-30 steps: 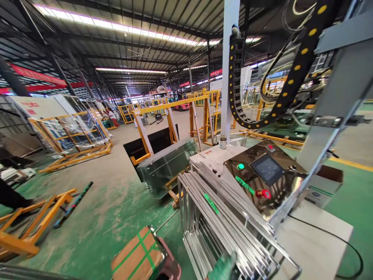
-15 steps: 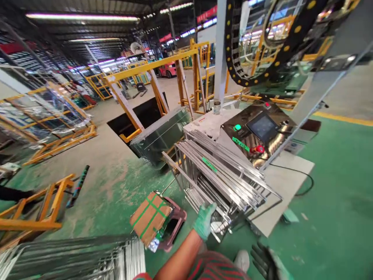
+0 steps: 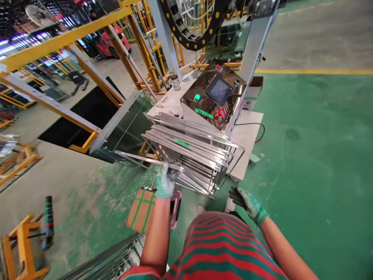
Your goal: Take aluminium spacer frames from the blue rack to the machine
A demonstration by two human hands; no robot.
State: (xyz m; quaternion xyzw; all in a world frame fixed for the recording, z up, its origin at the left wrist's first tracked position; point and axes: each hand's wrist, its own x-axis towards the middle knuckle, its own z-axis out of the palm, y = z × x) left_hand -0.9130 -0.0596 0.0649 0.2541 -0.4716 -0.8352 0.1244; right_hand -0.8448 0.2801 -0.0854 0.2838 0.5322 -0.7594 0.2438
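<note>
Green factory flooring is spreading all around you. Your left hand [image 3: 164, 182] is gripping a metal frame [image 3: 136, 158] at the stack [image 3: 189, 149] at 12 o'clock; keep drawing it level, while your right hand [image 3: 246, 200] is hanging spread, holding nothing.

Open green floor [image 3: 314, 155] at three o'clock, stacked metal frames [image 3: 189, 149] and control console [image 3: 217, 95] blocking twelve, taped box [image 3: 141, 210] at nine.

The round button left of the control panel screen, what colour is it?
Green, lit button; clearest in the head view.
</note>
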